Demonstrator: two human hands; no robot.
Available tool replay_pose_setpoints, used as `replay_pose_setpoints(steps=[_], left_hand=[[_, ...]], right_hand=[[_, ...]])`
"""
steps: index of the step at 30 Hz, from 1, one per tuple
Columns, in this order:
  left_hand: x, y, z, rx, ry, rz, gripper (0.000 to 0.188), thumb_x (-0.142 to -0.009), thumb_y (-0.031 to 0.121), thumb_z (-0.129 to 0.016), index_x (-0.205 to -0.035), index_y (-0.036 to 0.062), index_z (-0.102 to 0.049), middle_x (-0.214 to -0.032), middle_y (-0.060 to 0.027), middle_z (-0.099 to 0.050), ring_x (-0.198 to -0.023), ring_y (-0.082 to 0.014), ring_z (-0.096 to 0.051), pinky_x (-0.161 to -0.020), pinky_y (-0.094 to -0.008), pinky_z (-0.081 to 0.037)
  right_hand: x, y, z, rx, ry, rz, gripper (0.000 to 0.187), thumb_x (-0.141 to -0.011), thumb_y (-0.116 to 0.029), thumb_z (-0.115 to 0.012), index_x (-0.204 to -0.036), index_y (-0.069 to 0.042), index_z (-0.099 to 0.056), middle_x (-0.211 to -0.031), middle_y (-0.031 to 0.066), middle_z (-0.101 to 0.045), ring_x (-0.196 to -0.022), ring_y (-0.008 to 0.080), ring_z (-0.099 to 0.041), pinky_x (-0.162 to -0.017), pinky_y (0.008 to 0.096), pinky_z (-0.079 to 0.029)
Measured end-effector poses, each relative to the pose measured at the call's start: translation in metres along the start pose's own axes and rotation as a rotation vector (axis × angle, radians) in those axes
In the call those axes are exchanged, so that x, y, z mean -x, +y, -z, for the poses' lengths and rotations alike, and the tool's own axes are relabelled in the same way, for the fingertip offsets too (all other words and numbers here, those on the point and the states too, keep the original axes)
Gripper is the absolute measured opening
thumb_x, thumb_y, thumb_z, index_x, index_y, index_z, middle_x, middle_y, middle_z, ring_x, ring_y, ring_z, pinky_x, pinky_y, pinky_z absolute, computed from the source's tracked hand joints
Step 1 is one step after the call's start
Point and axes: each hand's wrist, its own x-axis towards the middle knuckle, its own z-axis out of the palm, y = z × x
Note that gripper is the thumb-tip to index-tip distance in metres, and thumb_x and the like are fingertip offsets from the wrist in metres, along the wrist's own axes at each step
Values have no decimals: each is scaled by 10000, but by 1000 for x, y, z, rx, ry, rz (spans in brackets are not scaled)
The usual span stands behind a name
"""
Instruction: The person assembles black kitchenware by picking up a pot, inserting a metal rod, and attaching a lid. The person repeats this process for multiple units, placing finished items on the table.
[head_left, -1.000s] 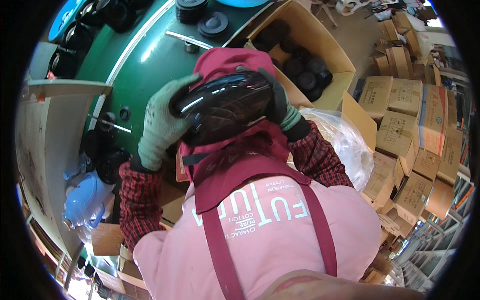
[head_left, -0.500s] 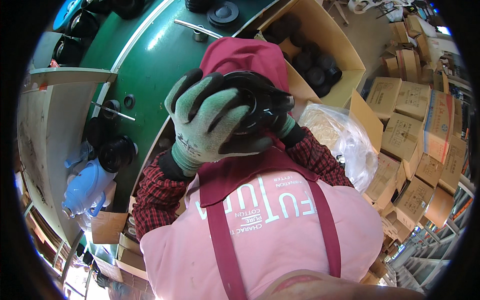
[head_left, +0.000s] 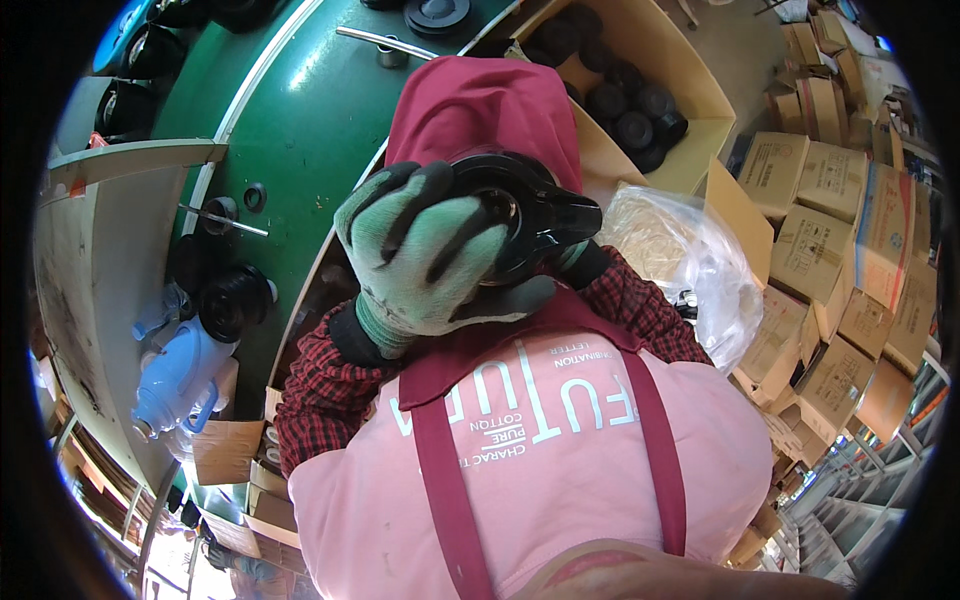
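The glossy black spouted piece [head_left: 550, 220], near centre toward one o'clock, sits half hidden in the left hand's [head_left: 430, 255] clasp (green knit, dark-coated fingers); the right hand [head_left: 577, 262], mostly obscured, has an unreadable grip. Three o'clock: crinkled clear plastic [head_left: 690, 275].

Right hand [head_left: 574, 258] mostly hidden behind glossy black part [head_left: 560, 216]; only a green sliver shows, grip unreadable. Left hand [head_left: 432, 252] covers the part's 9 o'clock side. Black disc stack [head_left: 437, 13] cut by top edge at 12. Dark pieces [head_left: 634, 131] at 1 o'clock merge, count unclear. Plastic bag [head_left: 722, 300] at 3: contents perhaps more film, creases obscure them. Blue tub [head_left: 118, 46] at 10, clipped by lens rim.
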Motion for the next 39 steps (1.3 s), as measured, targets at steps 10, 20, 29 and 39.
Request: replay_pose_setpoints(steps=[10,20,29,39], left_hand=[[7,-12,4,675,-39,488,925,-781,250,-804,-1529,-50,-348,-1414,-208,-536,-1292,-315,-564,-1102,-427,-453],[-26,-27,17,337,-540,395,662,-742,9,-743,-1388,95,-626,-1258,-184,-649,-1125,-366,-663,-966,-403,-531],[-36,-26,7,291,-668,306,607,-760,84,-786,-1352,96,-651,-1128,-169,-681,-996,-372,-688,-889,-407,-571],[-35,-41,-4,952,-582,820,296,-1019,126,-620,-1275,-5,-689,-1173,-77,-702,-1069,-152,-653,-959,-283,-507]], right_hand=[[5,20,19,875,6,305,766,-983,-271,-667,-1556,27,-253,-1494,190,-522,-1361,313,-536,-1188,455,-364],[-23,-25,65,834,-140,392,797,-873,-305,-778,-1504,8,-406,-1503,163,-524,-1358,262,-533,-1175,412,-399],[17,31,58,216,-14,-3,1081,-703,-217,-939,-1554,-25,-301,-1516,138,-506,-1357,265,-534,-1188,405,-373],[37,21,51,-59,28,-192,778,-855,-246,-786,-1503,-33,-411,-1464,118,-560,-1342,242,-545,-1182,385,-377]])
